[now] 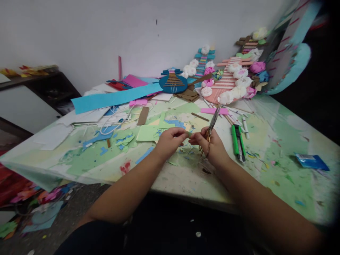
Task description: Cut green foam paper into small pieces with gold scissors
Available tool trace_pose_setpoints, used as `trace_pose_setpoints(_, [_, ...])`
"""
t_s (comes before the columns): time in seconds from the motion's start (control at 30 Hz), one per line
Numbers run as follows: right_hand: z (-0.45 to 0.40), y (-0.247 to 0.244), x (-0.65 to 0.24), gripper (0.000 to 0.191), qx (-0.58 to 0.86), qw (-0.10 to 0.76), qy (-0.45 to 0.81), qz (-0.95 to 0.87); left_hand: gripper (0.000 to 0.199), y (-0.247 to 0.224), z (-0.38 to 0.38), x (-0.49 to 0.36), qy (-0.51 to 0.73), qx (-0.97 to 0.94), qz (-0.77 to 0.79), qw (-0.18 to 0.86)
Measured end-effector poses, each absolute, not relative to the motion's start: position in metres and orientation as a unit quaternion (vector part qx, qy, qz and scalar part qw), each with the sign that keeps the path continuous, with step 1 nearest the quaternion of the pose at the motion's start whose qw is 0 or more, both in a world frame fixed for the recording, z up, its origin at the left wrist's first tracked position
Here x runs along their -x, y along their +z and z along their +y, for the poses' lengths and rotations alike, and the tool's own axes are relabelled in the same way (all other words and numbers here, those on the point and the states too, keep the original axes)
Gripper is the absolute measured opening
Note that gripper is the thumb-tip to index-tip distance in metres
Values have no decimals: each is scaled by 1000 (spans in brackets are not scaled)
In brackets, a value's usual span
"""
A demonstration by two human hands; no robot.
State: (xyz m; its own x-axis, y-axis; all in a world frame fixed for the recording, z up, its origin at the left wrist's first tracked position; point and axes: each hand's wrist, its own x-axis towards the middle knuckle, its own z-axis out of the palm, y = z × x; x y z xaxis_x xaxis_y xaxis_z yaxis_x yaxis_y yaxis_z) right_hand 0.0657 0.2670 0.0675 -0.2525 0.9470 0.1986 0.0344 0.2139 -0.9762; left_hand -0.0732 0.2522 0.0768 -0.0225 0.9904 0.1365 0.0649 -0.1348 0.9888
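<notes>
Near the table's front edge, my left hand (171, 141) pinches a small green paper piece (189, 134). The fingertips of my right hand (209, 143) meet the piece from the other side, closed as well. A pair of scissors (214, 119) hangs in my right hand, blades pointing up and away, with its handles around the fingers. Green paper sheets (147, 133) lie just behind my left hand, among small blue and green scraps. To the right of my right hand rests a green utility knife (238, 143).
Paper-decorated instrument models, one of them a blue one (173, 83), stand along the wall. A long blue strip (117, 97) and white sheets lie at the left. Markers (244, 127) and a blue packet (312, 162) are on the right. Shelves (29, 102) stand far left.
</notes>
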Motion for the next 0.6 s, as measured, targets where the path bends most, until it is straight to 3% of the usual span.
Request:
trace_pose_setpoints(0.2, [263, 70, -70, 32, 543, 294, 179, -766, 22, 80, 253, 71, 633, -395, 446, 495])
trace_pose_setpoints(0.4, [254, 73, -66, 36, 523, 187, 138, -820, 19, 80, 251, 70, 628, -418, 408, 514])
trace_pose_setpoints(0.6, [256, 70, -66, 33, 512, 160, 120, -835, 18, 78, 250, 72, 613, -447, 410, 507])
